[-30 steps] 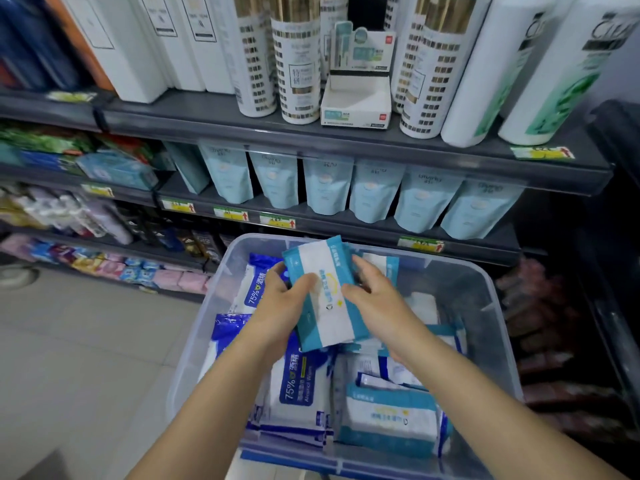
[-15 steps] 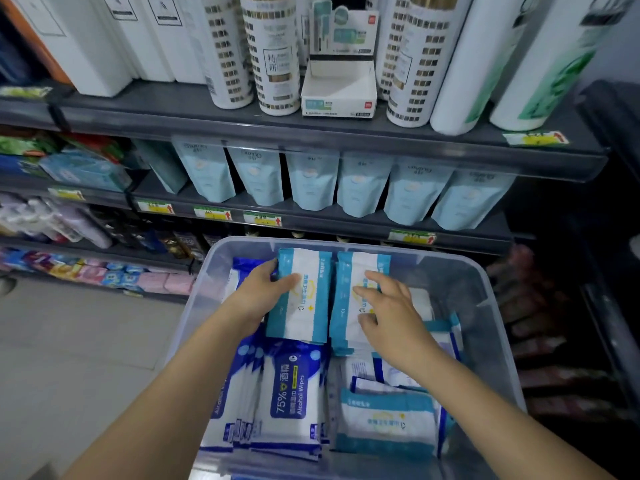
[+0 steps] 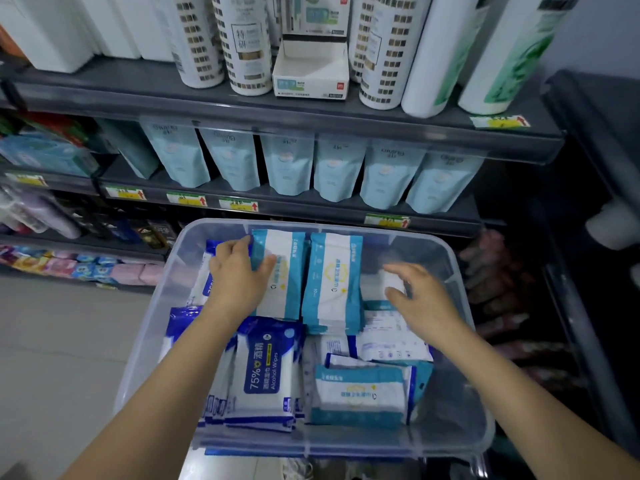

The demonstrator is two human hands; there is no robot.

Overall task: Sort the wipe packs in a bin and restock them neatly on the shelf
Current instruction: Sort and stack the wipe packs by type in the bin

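Observation:
A clear plastic bin (image 3: 460, 341) holds several wipe packs. Two teal-and-white packs stand side by side at its far end. My left hand (image 3: 239, 278) holds the left teal pack (image 3: 287, 271), thumb across its front and fingers round its left edge. The right teal pack (image 3: 332, 282) stands free beside it. My right hand (image 3: 419, 296) hovers with spread, relaxed fingers over white packs (image 3: 391, 334) at the bin's right side and holds nothing. Dark blue alcohol wipe packs (image 3: 263, 368) fill the near left. Another teal pack (image 3: 360, 393) lies flat at the near right.
Grey store shelves (image 3: 277, 112) rise behind the bin. Tall white bottles and an open white display box (image 3: 310, 72) stand on the upper one. A row of pale blue pouches (image 3: 339, 168) lines the one below. Grey floor (image 3: 69, 341) lies left of the bin.
My left hand has set the teal pack upright at the bin's far end beside the other one. My right hand has left the teal packs and moved right, over the white packs.

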